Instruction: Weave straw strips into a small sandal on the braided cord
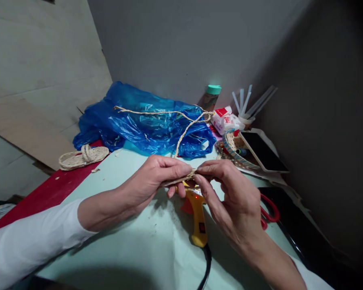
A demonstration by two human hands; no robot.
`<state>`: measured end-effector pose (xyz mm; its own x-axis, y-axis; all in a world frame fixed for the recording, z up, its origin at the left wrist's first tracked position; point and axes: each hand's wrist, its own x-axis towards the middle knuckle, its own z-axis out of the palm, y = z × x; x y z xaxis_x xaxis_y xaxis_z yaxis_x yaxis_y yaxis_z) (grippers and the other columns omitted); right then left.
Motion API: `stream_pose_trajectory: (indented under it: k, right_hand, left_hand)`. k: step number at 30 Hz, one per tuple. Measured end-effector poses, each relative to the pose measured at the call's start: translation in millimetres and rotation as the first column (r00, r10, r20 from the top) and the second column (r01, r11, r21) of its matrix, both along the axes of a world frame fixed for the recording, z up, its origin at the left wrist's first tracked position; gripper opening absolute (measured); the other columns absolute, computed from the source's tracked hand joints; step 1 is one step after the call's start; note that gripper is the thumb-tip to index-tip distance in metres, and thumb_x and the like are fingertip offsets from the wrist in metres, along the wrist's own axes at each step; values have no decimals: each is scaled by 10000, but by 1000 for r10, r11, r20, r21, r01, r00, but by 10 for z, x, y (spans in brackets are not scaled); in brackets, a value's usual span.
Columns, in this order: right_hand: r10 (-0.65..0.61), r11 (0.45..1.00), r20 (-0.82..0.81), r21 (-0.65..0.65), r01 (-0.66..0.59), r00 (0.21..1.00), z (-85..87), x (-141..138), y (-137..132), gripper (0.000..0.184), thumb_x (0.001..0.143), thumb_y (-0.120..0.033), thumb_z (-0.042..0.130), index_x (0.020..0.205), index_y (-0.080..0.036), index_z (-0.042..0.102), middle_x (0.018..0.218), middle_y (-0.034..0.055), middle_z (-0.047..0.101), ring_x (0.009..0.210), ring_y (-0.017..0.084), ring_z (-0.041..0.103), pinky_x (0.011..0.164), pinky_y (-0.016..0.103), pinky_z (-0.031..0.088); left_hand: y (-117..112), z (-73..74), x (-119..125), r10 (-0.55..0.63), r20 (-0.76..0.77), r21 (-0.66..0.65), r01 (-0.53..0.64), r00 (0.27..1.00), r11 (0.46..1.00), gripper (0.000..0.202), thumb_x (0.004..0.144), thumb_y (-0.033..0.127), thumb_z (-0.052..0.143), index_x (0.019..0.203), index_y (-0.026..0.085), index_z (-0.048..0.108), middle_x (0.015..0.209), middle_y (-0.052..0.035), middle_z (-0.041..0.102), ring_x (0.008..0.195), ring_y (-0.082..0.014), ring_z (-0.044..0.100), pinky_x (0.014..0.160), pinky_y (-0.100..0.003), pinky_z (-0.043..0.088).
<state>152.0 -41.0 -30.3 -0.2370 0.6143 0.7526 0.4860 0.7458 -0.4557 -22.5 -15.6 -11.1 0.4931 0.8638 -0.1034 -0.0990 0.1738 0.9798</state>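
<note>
My left hand (157,175) and my right hand (230,193) meet above the table, both pinching a piece of tan straw rope (181,139). The rope runs up from my fingers and loops back over a blue plastic bag (142,121). My fingers are pressed together on the rope's near end. Right beneath my hands lies a yellow glue gun (199,219) with a black cord, a small red light showing on it.
A woven straw sandal (83,157) lies at the left on a red surface (45,193). At the back right are a small woven basket (232,147), a phone (263,152), a teal-capped bottle (211,96), white sticks in a cup (247,108). Red scissors (269,213) lie behind my right hand.
</note>
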Motion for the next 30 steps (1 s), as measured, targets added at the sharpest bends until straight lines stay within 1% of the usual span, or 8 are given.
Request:
stream_pose_trajectory:
  k: [4,8,11,14,17,20,25,30]
  right_hand:
    - [27,1000,-17,-13,-27,999,-29,3,12,142,878,-68,589,928,-200,576,876,48,633,806,163,613,711,291,497]
    - [37,987,-97,-149,-51,995,-93,3,35,127,890,-125,607,982,-206,573,898,36,615,799,153,595,700,288,499]
    - [-5,951,-163,-306,-46,987,-128,-1,39,246,894,-209,627,1120,-211,532,952,31,621,809,148,607,720,288,511]
    - [1,923,-151,-381,-59,989,-124,0,25,268,910,-230,608,1168,-214,539,1007,28,652,859,145,630,766,279,515]
    - [5,951,-82,-308,-30,997,-94,14,18,242,914,-198,600,1155,-198,584,1041,29,674,893,134,635,802,252,499]
    - [-25,979,-8,-201,23,1000,-78,35,30,248,907,-172,609,1155,-163,610,1003,39,695,865,131,642,789,237,490]
    - [-43,998,76,-46,47,996,-110,65,49,229,908,-134,591,1134,-127,631,952,64,714,835,159,647,756,264,487]
    - [-38,993,39,-111,42,999,-120,59,38,113,905,-148,596,983,-147,677,858,42,730,731,153,653,688,271,483]
  left_hand:
    - [3,-16,7,55,-25,-6,-55,998,998,116,801,228,706,817,119,741,625,7,602,514,-37,492,444,-145,304]
    - [12,-16,-4,135,-88,15,-134,987,991,116,777,235,726,809,126,753,629,16,598,522,-31,478,450,-139,301]
    - [-1,44,-18,224,-155,153,-200,962,968,107,770,229,727,822,146,770,602,23,623,516,-38,484,478,-145,346]
    - [-32,134,-23,339,-233,331,-253,912,909,105,753,207,730,821,149,784,601,15,665,512,-54,497,499,-163,389]
    - [-55,201,-16,401,-274,435,-259,874,862,88,742,182,729,792,144,790,632,2,701,515,-63,508,511,-169,412]
    - [-58,220,-13,414,-262,487,-252,872,837,77,732,137,725,766,155,791,634,16,707,513,-55,517,520,-156,422]
    - [-57,204,-38,373,-286,494,-198,882,846,79,743,154,719,755,172,796,569,29,668,503,-58,518,495,-150,413]
    - [-46,201,-39,339,-293,466,-176,894,867,73,745,165,722,715,162,788,556,23,663,506,-66,529,485,-150,423]
